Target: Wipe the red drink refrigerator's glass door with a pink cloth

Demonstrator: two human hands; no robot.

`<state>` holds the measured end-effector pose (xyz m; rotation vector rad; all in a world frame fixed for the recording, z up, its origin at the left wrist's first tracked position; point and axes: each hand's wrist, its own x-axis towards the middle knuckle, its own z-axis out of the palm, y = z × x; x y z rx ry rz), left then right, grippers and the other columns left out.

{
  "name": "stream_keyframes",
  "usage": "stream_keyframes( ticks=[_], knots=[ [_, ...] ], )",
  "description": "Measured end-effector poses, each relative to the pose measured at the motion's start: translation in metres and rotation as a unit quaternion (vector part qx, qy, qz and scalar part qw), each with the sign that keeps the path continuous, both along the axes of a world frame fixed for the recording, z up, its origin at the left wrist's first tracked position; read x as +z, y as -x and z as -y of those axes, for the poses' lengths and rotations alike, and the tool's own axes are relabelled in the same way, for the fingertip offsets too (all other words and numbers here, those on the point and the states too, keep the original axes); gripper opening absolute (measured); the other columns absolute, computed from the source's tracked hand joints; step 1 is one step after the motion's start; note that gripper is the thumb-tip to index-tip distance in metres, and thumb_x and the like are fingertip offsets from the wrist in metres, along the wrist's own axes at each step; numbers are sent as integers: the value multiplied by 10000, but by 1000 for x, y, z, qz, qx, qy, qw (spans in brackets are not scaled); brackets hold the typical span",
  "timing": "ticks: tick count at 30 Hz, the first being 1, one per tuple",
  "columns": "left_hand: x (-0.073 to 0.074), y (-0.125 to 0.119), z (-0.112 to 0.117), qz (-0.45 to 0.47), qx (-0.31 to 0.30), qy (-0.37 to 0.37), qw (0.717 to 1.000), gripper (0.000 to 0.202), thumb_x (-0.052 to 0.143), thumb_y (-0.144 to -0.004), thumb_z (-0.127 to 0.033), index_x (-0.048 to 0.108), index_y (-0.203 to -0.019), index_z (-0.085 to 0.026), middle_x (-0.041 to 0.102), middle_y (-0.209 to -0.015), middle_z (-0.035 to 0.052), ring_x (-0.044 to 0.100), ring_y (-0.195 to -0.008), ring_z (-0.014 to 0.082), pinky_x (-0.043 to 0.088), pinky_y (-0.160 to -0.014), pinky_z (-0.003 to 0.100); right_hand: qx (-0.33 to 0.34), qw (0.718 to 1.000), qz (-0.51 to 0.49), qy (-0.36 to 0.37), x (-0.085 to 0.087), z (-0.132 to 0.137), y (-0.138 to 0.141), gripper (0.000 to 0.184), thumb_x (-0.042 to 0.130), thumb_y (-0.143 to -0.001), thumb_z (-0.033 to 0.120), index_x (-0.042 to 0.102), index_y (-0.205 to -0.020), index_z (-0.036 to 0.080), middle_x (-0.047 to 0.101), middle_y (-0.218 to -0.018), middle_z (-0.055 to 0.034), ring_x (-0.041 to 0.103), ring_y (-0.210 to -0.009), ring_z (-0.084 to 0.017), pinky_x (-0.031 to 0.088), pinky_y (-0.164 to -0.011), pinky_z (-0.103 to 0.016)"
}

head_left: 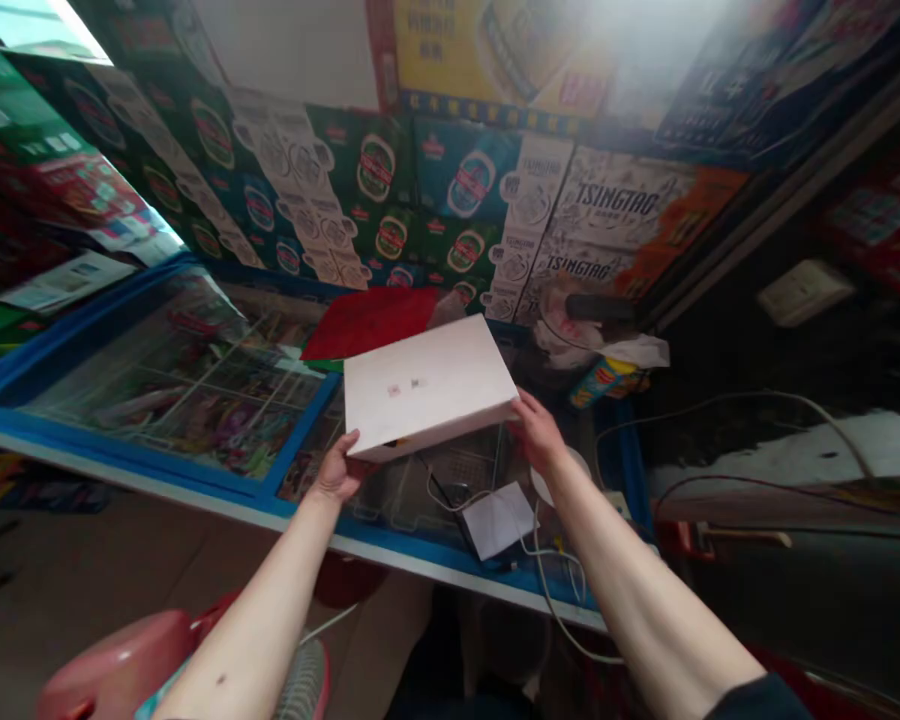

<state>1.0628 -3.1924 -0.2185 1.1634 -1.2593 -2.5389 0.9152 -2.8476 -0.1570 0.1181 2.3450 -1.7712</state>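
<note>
I hold a flat white box (pixel 425 388) with both hands above a blue-framed chest freezer (pixel 165 455) with sliding glass lids. My left hand (pixel 339 470) grips the box's near left corner from below, fingers curled under it. At the right edge my right hand (pixel 537 432) clasps the box's side. The box is tilted, with two small marks on its top. Under it on the glass lie a white paper slip (pixel 499 518) and white cables (pixel 555 570).
Stacked beer cartons (pixel 607 215) fill the wall behind the freezer. A red sheet (pixel 371 320) lies on the freezer's far side, beside a crumpled plastic bag (pixel 634 350) and a small colourful packet (pixel 598 381). A pink fan (pixel 127 670) stands near my left arm.
</note>
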Motion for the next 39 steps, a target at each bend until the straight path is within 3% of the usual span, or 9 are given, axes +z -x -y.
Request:
stream_keyframes(
  ticks=[4,8,13,22,26,29,32,34,39],
  knots=[
    [0,-17,6,-41,75,2,996,526,748,-842,-490,701,-1302,-240,781,-1128,76,723,-900,251,630,-730,401,51,988,-3,-143,-18,30,-24,451,481,-1086,406,735,-1312,110,779,-1306,-191,710,-1194,-269,535,-985,-339],
    [-7,-31,10,-48,133,15,990,598,744,-784,-514,688,-1324,-263,778,-1125,76,709,-898,261,596,-690,373,199,939,26,-278,-49,41,-120,167,667,-999,243,797,-921,172,827,-1000,-156,762,-1022,-291,511,-924,-337],
    [-24,-42,17,-14,189,36,981,539,705,-866,-548,682,-1319,-257,761,-1050,51,690,-860,221,567,-707,340,293,869,56,-395,-77,16,-213,191,707,-1005,249,775,-1121,113,777,-1183,-234,742,-1100,-368,524,-914,-403],
    [-26,-42,15,62,219,98,969,457,668,-1045,-520,665,-1348,-179,719,-1269,99,723,-1055,217,639,-919,436,334,860,64,-380,-81,5,-218,226,502,-1031,70,708,-1120,101,751,-1208,-262,720,-1152,-346,490,-982,-421],
    [-24,-48,-1,127,279,173,936,431,689,-1043,-476,662,-1352,-177,707,-1301,101,722,-1080,219,648,-916,427,368,892,50,-260,-37,23,-221,90,584,-1050,169,663,-1088,187,798,-1049,-116,755,-1006,-249,514,-870,-308],
    [-23,-59,-31,163,281,204,924,420,700,-1039,-454,663,-1352,-176,704,-1311,103,720,-1096,224,648,-926,434,371,923,16,-98,25,27,-213,78,548,-1085,224,608,-1040,248,759,-868,25,731,-831,-147,530,-813,-239],
    [-20,-66,-71,153,227,221,936,414,706,-1036,-444,665,-1350,-176,704,-1314,102,720,-1103,226,647,-935,439,249,924,16,291,105,-4,-195,100,604,-1095,342,589,-1051,253,672,-697,64,667,-635,-148,571,-729,-297],
    [-14,-62,-96,124,173,234,949,379,709,-1037,-433,679,-1305,-168,721,-1243,87,726,-1028,201,653,-879,400,142,894,-70,418,161,-45,-182,165,706,-1070,419,642,-1082,268,626,-679,75,627,-601,-136,575,-695,-304],
    [29,-7,-145,3,45,301,953,298,707,-1040,-427,699,-1154,-152,726,-1034,35,698,-838,143,628,-763,322,-32,897,-248,364,251,-162,-184,295,826,-1006,385,742,-1283,325,547,-693,58,508,-507,-105,530,-549,-285]
  ],
)
